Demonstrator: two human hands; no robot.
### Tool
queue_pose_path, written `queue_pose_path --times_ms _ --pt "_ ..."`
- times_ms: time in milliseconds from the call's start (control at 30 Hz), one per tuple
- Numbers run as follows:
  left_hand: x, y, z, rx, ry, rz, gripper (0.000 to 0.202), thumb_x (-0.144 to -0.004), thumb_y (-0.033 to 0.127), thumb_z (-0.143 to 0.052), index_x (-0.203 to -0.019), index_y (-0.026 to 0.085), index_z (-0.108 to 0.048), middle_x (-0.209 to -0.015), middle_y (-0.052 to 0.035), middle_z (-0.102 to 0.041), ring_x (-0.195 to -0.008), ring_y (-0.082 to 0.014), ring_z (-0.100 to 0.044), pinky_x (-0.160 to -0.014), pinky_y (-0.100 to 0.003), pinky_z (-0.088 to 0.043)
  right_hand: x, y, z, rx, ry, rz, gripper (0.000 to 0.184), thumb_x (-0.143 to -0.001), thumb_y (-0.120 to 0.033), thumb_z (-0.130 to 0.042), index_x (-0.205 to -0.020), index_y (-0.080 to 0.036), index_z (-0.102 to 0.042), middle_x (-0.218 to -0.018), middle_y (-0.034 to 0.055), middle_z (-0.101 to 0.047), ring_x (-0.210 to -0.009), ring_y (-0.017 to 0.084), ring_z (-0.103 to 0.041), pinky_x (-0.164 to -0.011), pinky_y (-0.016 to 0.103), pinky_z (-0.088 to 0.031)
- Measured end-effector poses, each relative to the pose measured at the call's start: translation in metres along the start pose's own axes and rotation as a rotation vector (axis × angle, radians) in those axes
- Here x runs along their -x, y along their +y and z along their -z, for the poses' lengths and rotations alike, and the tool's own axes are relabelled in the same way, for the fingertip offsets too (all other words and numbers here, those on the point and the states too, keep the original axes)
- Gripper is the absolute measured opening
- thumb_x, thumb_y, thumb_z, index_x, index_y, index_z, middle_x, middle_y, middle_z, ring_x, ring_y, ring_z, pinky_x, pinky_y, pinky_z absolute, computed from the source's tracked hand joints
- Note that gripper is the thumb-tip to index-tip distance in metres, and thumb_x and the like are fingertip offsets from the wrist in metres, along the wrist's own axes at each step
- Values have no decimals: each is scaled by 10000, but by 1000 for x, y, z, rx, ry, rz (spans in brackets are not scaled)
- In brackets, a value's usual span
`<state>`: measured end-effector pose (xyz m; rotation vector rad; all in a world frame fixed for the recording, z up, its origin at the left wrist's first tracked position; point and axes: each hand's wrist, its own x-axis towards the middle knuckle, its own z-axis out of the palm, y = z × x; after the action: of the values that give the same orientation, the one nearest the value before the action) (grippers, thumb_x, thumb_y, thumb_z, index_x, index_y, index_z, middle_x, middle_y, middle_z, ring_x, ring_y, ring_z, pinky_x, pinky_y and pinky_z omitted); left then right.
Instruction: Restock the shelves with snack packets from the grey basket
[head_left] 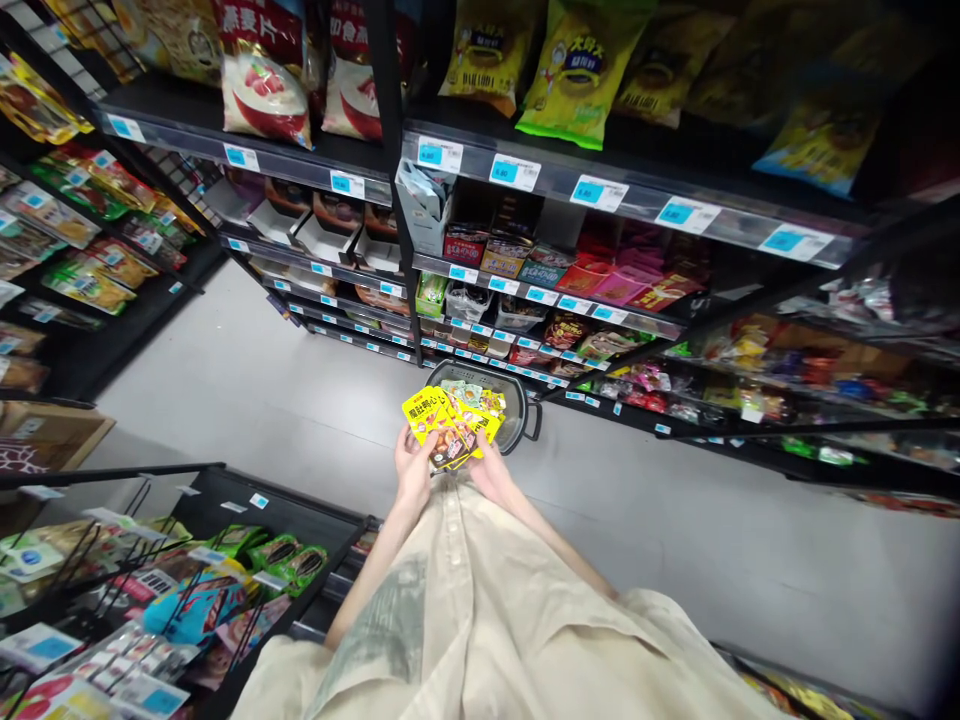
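Both hands hold a fanned bunch of yellow packets (448, 428) in front of the body, above a grey floor (285, 390). The left hand (413, 465) grips the bunch at its left lower edge, the right hand (489, 466) at its right lower edge, thumbs on the fronts. Just beyond the packets a dark basket (517, 420) sits on the floor, holding more packets. Far and right, black shelves (570, 190) carry snack bags and boxes with blue price tags. A near left rack (225, 520) holds hanging packets. A cardboard box (52, 430) stands at the left.
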<state>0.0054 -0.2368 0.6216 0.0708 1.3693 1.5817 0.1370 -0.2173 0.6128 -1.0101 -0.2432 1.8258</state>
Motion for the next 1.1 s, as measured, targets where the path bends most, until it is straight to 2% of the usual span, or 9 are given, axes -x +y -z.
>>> queue_pose_path --times_ms 167,367,533,667,767,867,933,1033,1100 --pt "2 10 5 67 -43 129 604 -647 189 -947 -1154 238 -623 -1102 -54 -787 -951 -218 -776 -934 -381 -616 -2 -4 5 -33 54 -61 360 -824 -344 -851 -1148 -251 -724 -1149 13 -825 -1032 214 -786 -875 334 -656" --pt "6 14 15 94 -192 364 422 -670 212 -891 -1047 143 -714 -1054 -110 -817 -914 -253 -792 -940 -404 -625 -4 -12 7 -27 10 -12 444 -771 -218 -860 -1187 -266 -711 -1135 13 -823 -991 233 -775 -767 337 -639" --pt "7 11 22 123 -222 391 426 -672 179 -877 -1066 146 -719 -1066 -112 -818 -942 -247 -790 -989 -406 -606 -14 -25 10 -59 29 65 349 -824 -225 -851 -1144 -259 -715 -1147 30 -810 -919 180 -745 -610 240 -555" --pt "10 10 29 44 -235 360 540 -607 136 -915 -1096 190 -693 -1122 -105 -813 -955 -271 -787 -980 -446 -601 -26 -43 21 -126 133 114 232 -886 -336 -812 -1086 -257 -726 -1080 0 -810 -910 152 -743 -702 240 -605" --pt "13 6 34 -77 -259 372 608 -536 119 -933 -1088 188 -686 -1057 -101 -818 -897 -278 -784 -918 -449 -608 -27 -57 34 -134 173 77 223 -913 -447 -779 -981 -243 -719 -955 -1 -800 -854 150 -752 -740 249 -634" --pt "14 1 37 -148 -290 385 666 -484 82 -910 -1102 184 -684 -1006 -85 -821 -845 -267 -778 -851 -417 -613 -22 -63 43 -48 129 64 286 -904 -516 -777 -920 -243 -694 -830 -3 -769 -757 154 -746 -672 245 -633" --pt "15 -1 36 -167 -298 401 684 -479 54 -874 -1122 188 -683 -1013 -81 -822 -852 -268 -779 -840 -408 -616 -18 -58 43 49 108 87 297 -861 -503 -824 -937 -246 -696 -822 -8 -771 -738 159 -746 -662 254 -631" --pt "13 0 30 -121 -283 434 662 -513 68 -807 -1152 190 -688 -1055 -87 -820 -942 -295 -786 -888 -430 -623 -13 -41 33 306 -7 138 347 -742 -399 -928 -981 -240 -732 -884 6 -805 -790 197 -762 -715 300 -639" --pt "11 3 23 -42 -265 473 550 -589 180 -808 -1130 169 -704 -1091 -120 -815 -1026 -332 -780 -924 -465 -628 -11 -27 21 527 -106 168 363 -687 -337 -954 -977 -230 -765 -878 16 -810 -778 211 -749 -723 314 -628"
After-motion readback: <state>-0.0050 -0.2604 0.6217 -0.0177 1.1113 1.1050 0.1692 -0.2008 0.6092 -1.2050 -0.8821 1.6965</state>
